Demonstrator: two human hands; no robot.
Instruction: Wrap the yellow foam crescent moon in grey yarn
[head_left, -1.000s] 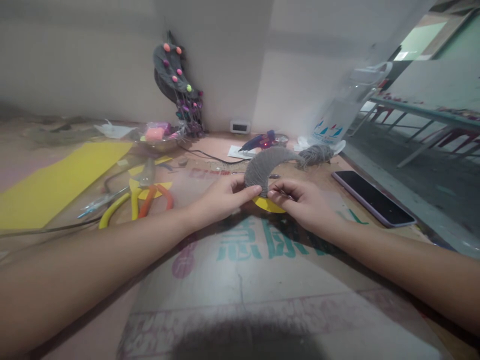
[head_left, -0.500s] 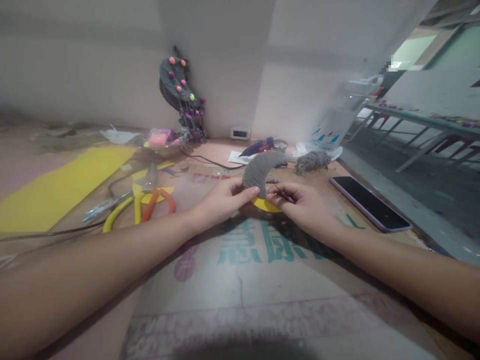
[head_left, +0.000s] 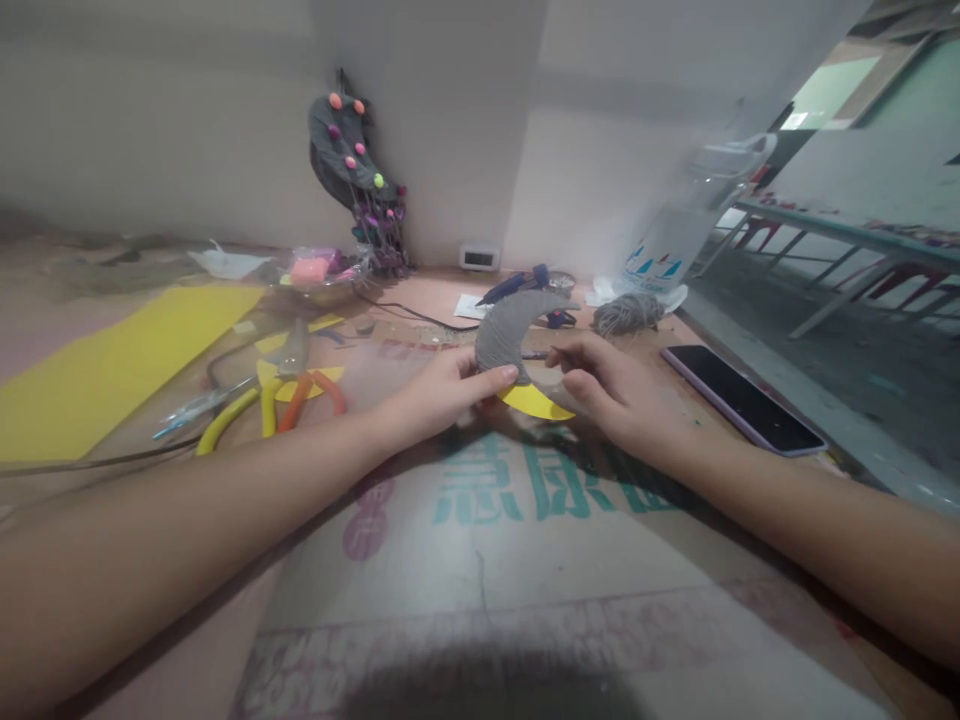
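Note:
My left hand [head_left: 446,390] grips a crescent moon shape [head_left: 501,335] wound with grey yarn, its thumb lying across the front near the lower part. Below the winding, the bare yellow tip [head_left: 536,402] of the crescent shows. Close to the inner curve, my right hand [head_left: 600,385] has its fingers curled in; whatever lies between them is too blurred to make out. Beyond it rests a ball of grey yarn [head_left: 628,314]. A dark blue glue gun [head_left: 514,287] lies behind the crescent.
Pliers with yellow and orange handles [head_left: 294,395] lie at left beside a yellow sheet [head_left: 124,365]. A phone [head_left: 742,398] is at right. A finished-looking grey moon with pompoms [head_left: 341,150] leans on the wall; a plastic bottle [head_left: 675,220] stands behind the yarn.
My right hand has moved slightly right and away from the crescent's lower tip, leaving more yellow visible. The view has shifted a little; my left hand keeps its hold.

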